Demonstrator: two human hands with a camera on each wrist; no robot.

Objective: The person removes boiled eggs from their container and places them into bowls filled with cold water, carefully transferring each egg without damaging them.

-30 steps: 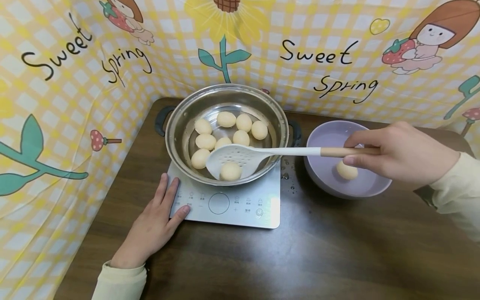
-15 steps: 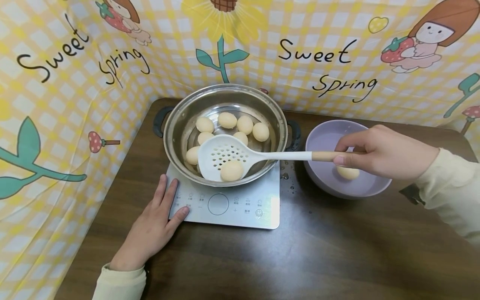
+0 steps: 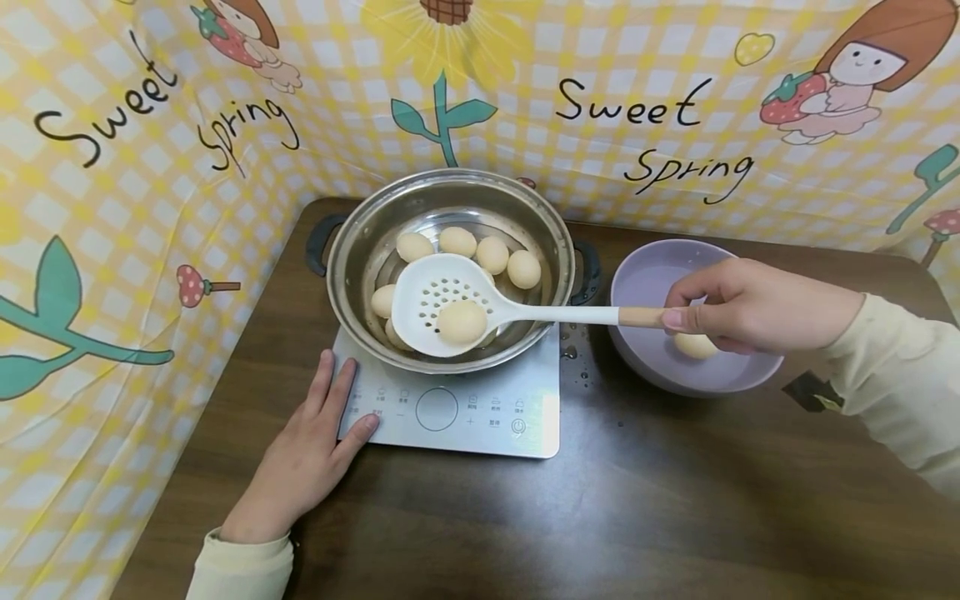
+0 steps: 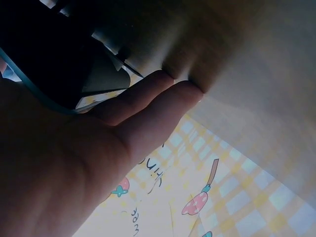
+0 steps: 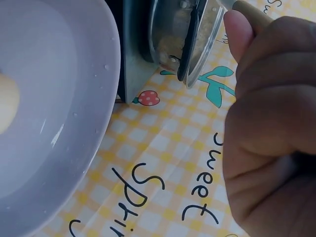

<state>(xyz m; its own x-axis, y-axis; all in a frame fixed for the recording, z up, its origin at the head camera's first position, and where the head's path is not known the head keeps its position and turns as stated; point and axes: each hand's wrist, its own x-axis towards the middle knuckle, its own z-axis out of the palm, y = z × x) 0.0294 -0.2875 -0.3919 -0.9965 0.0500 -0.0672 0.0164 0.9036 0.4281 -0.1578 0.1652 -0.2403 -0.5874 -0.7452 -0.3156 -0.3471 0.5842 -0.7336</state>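
Note:
My right hand (image 3: 757,304) grips the wooden handle of a white slotted spoon (image 3: 442,287), above a lilac bowl. One egg (image 3: 462,322) lies in the spoon's bowl, over the steel pot (image 3: 341,308). Several more eggs (image 3: 492,254) sit in the pot, some partly hidden under the spoon. The pot stands on a white induction cooker (image 3: 480,433). At the cooker's left front edge rests my left hand (image 3: 300,446), fingers straight. In the left wrist view, two of its fingers (image 4: 153,108) stretch out past the cooker's dark underside.
The lilac bowl (image 3: 630,350) stands right of the pot, with an egg (image 3: 696,345) in it. Water drops (image 3: 572,352) dot the brown table (image 3: 600,517) between them. A checked, printed cloth (image 3: 510,100) rises behind and at the left. Dark handles (image 3: 588,271) jut from the pot.
The slotted spoon has risen in the pot with the egg in it, moving slightly left and away from the near rim. My right hand has shifted left with it. The left hand stays put.

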